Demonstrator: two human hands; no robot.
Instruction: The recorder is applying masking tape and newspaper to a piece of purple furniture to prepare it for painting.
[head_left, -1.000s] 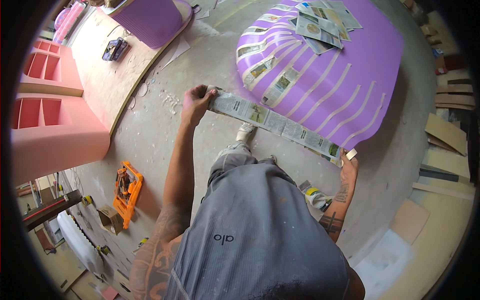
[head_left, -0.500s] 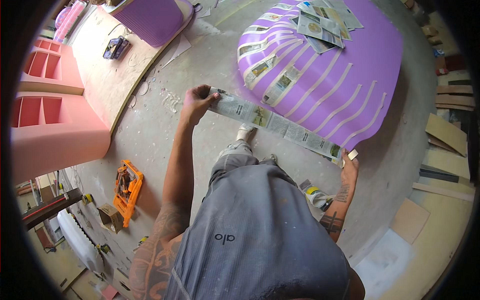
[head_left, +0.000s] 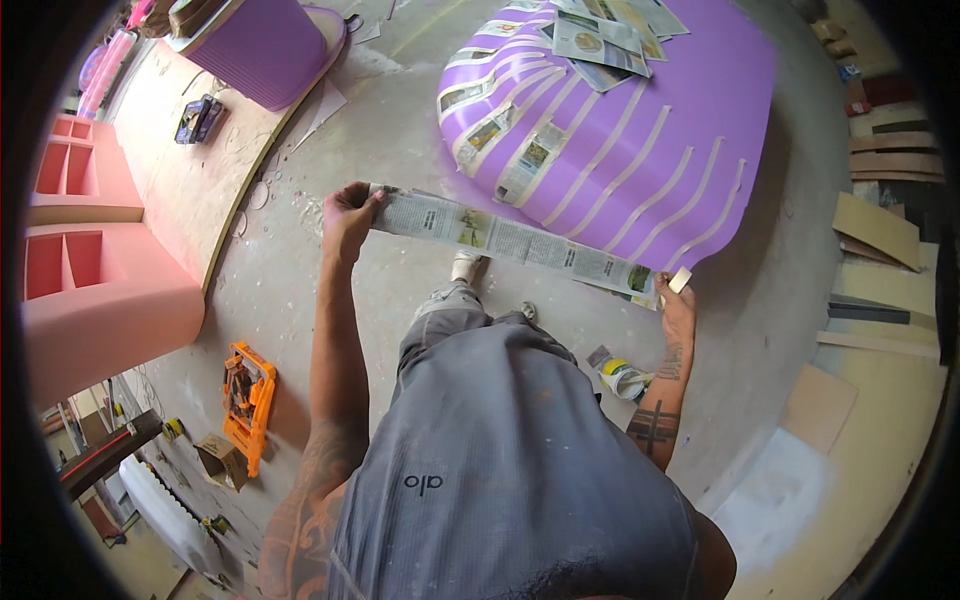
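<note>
My left hand [head_left: 350,218] pinches one end of a long folded newspaper strip [head_left: 518,243]. At its other end my right hand [head_left: 678,308] grips the strip, with a small cream roll or block, perhaps masking tape [head_left: 680,279], sticking out by the fingers. Stretched between both hands, the strip hangs in front of the near edge of a rounded purple form [head_left: 715,85]. Pale tape lines [head_left: 640,165] run down the form's side. Newspaper fills some of the gaps between lines at the left, and loose newspaper sheets [head_left: 598,42] lie on top.
Pink shelved furniture [head_left: 120,300] and a pale board with a purple ribbed drum [head_left: 265,50] stand at the left. An orange tool case [head_left: 250,410] and a cardboard box [head_left: 220,460] lie on the floor. A white-and-yellow tub [head_left: 622,378] sits by my right forearm; wood offcuts [head_left: 880,230] line the right.
The whole scene has shifted left in the picture. Both hands still hold the newspaper strip; my left hand has moved slightly further left and the strip looks a little longer.
</note>
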